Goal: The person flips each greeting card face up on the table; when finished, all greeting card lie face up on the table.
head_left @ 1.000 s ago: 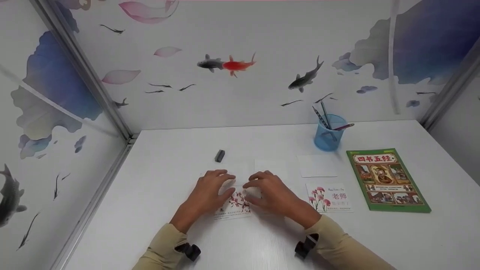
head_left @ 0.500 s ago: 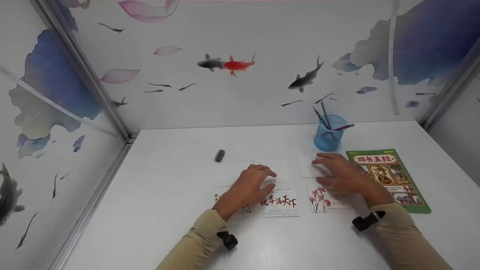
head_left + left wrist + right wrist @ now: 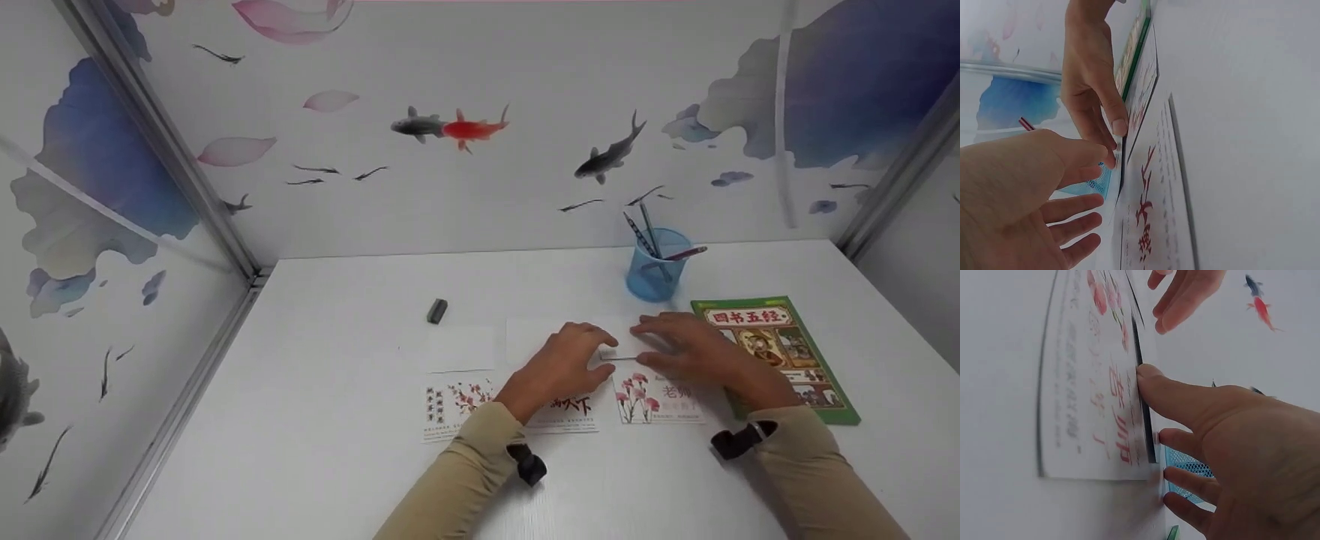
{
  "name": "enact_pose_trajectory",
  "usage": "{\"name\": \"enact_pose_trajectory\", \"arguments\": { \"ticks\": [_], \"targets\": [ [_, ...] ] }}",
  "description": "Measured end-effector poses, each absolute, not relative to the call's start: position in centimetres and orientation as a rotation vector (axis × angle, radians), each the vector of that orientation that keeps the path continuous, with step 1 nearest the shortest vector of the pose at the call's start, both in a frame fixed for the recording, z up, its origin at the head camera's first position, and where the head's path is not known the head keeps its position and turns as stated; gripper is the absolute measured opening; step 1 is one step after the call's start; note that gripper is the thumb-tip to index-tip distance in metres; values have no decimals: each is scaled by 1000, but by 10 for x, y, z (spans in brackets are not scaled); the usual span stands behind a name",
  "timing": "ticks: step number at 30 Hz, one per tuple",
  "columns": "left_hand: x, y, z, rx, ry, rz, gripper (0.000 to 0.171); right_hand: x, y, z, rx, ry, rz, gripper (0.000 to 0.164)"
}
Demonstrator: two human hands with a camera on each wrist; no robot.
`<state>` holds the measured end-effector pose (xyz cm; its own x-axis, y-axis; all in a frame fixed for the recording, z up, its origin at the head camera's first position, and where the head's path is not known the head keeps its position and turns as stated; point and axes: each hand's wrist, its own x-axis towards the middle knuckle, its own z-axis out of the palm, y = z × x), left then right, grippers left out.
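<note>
My right hand [image 3: 694,349] reaches in from the right over a blank white card [image 3: 626,347], fingers spread and thumb at the card's near edge. A dark line shows along that edge. Thumb and bent fingers of my left hand [image 3: 562,364] are spread by the card's left end, with a gap between them in the left wrist view. Just below lies a card with pink carnations and red characters [image 3: 675,397]. Under my left forearm is a card with red calligraphy [image 3: 1145,208], partly hidden. Left of it lies a card with red blossoms [image 3: 450,405].
Two more blank white cards [image 3: 465,349] lie behind the printed ones. A dark grey block [image 3: 437,311] sits farther back. A blue mesh pen cup [image 3: 649,277] with several pencils stands near the back wall. A green-bordered book [image 3: 817,375] lies right, partly under my right forearm.
Both hands have left the blossom card and moved right. My right hand reached the right-hand blank card first; my left hand has since come to its left end, uncovering the blossom card.
</note>
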<state>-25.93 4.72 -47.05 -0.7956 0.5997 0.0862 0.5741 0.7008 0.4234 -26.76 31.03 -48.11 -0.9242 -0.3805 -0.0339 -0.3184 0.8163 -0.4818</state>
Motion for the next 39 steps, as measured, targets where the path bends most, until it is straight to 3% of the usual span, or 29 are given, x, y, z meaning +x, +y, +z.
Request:
{"name": "enact_pose_trajectory", "arguments": {
  "ticks": [7, 14, 17, 19, 22, 25, 33, 39],
  "targets": [
    [-265, 61, -473, 955, 2839, 706, 36, -271, 309, -481, -585, 2965, -811, 31],
    [-267, 61, -475, 901, 2795, 904, 36, -272, 304, -480, -581, 3082, -983, 26],
    [-268, 61, -475, 825, 2721, 1082, 45, -272, 300, -480, -635, 3106, -1154, 21],
    [-267, 61, -474, 766, 2654, 1225, 53, -273, 296, -479, -685, 3127, -1269, 28],
    [-265, 61, -472, 680, 2554, 1415, 59, -272, 286, -476, -753, 3141, -1411, 51],
    [-263, 61, -470, 581, 2430, 1617, 62, -269, 274, -473, -786, 3123, -1458, 61],
    [-263, 58, -471, 291, 2230, 1914, 39, -261, 260, -475, -931, 2989, -1288, 53],
    [-267, 55, -476, 261, 2126, 1940, 46, -265, 267, -479, -833, 3104, -1251, 52]
  ]
}}
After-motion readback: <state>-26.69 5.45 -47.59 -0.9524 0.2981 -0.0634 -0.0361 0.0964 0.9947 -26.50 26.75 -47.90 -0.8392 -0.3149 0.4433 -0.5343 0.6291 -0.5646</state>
